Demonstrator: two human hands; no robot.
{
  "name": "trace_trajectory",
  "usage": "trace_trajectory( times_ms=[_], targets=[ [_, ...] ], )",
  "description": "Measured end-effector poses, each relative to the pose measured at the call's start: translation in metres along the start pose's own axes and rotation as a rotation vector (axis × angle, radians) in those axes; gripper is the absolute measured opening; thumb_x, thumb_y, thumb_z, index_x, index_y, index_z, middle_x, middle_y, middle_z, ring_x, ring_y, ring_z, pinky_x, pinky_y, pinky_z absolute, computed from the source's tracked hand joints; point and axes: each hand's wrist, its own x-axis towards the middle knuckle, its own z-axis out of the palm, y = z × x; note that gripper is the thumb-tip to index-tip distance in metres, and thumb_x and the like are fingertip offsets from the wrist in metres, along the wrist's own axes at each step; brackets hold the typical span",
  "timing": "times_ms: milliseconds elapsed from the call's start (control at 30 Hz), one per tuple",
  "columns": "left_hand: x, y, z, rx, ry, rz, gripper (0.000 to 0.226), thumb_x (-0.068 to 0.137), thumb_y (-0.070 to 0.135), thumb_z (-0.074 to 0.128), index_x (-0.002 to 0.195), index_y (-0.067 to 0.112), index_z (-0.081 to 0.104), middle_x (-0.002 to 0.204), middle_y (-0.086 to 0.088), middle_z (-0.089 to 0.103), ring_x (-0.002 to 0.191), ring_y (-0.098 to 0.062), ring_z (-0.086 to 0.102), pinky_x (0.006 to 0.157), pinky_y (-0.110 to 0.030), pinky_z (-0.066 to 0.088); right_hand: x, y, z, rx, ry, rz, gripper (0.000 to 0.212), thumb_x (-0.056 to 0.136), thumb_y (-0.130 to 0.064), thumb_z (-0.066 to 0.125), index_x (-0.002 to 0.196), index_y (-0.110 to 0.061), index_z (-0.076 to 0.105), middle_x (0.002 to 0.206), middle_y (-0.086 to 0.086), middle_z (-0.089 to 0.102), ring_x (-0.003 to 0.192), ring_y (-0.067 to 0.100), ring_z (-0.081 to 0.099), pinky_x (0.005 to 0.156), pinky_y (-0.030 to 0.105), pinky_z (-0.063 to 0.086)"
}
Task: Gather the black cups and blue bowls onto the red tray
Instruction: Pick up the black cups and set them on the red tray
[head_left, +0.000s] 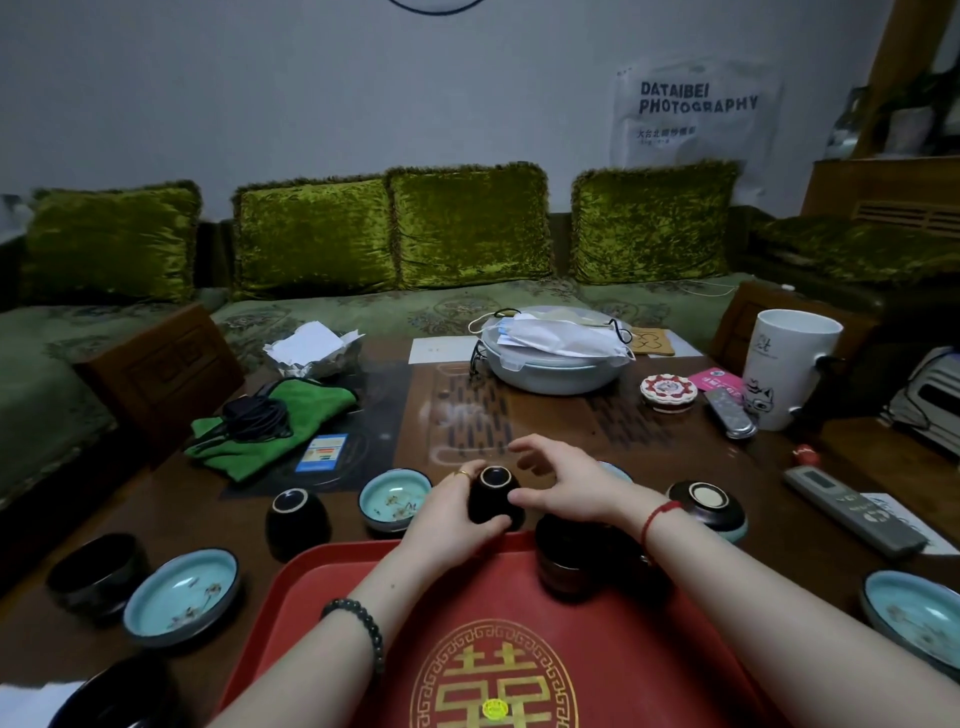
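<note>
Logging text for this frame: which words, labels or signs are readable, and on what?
"DATAIBEI PHOTOGRAPHY": white sheet on the wall.
"囍" (gold double-happiness sign): red tray.
Too small or blurred to read: the Chinese line lower on the sheet, the script on the white mug, the print on the blue card and the pink packet.

Red tray (322, 582), gold emblem, lying nearest. Inverted black cup (493, 499) being held at its far rim. Dark cup (582, 556) standing on it. Blue bowl (182, 595) and upturned cup (297, 519) resting off-tray, left.
</note>
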Motion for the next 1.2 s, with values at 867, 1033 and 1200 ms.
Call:
trace_trajectory(
  times_ms=[867,1033,1200],
  targets=[
    [-0.050,0.073,0.002,-0.897,0.202,0.090,0.035,0.079,-0.002,0.061,0.097,0.023,0.046,0.099,-0.001,0.060,0.074,0.009,0.064,0.068,-0.007,0.050,-0.092,-0.022,-0.021,0.583,0.219,-0.128,0.045,0.078,-0.002,0.065,0.118,-0.012,0.049,0.113,0.001,0.060,0.094,-0.009,0.059,0.083,0.010,0.047],
    [-0.078,0.083,0.021,-0.943,0.107,0.149,0.037,0.074,0.007,0.066,0.103,0.020,0.048,0.100,0.001,0.063,0.082,0.008,0.064,0.071,-0.008,0.049,-0.130,-0.012,-0.018,0.705,0.280,-0.101,0.050,0.072,0.003,0.068,0.111,-0.024,0.053,0.113,0.007,0.060,0.086,-0.002,0.064,0.084,0.015,0.051],
    [-0.097,0.088,0.040,-0.856,-0.019,0.186,0.041,0.066,0.017,0.067,0.103,0.021,0.050,0.099,0.004,0.064,0.083,0.006,0.063,0.070,-0.011,0.049,-0.163,0.007,-0.015,0.762,0.329,-0.072,0.062,0.065,0.015,0.068,0.111,-0.023,0.052,0.107,0.005,0.059,0.085,-0.001,0.066,0.074,0.014,0.052]
  ],
)
